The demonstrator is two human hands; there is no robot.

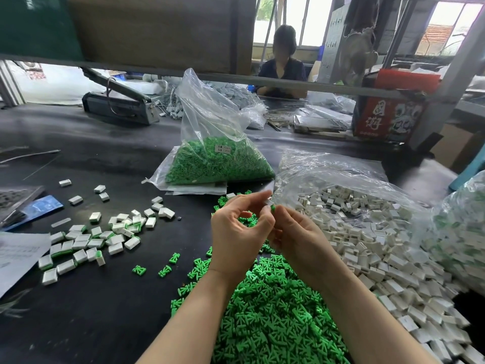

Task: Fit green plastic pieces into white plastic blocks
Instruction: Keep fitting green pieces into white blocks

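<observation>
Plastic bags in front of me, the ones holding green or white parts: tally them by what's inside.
Bag of green pieces: 1
Bag of white blocks: 1
Bag of white and green parts, at the right edge: 1
Total: 3

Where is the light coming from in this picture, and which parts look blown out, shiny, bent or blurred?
Head view: daylight enters through the windows at the back, which are overexposed; glare sits on the clear bags and the black table; the wide lens bends the shelf rail; the white blocks at the lower right edge are smeared; both hands are sharp.
</observation>
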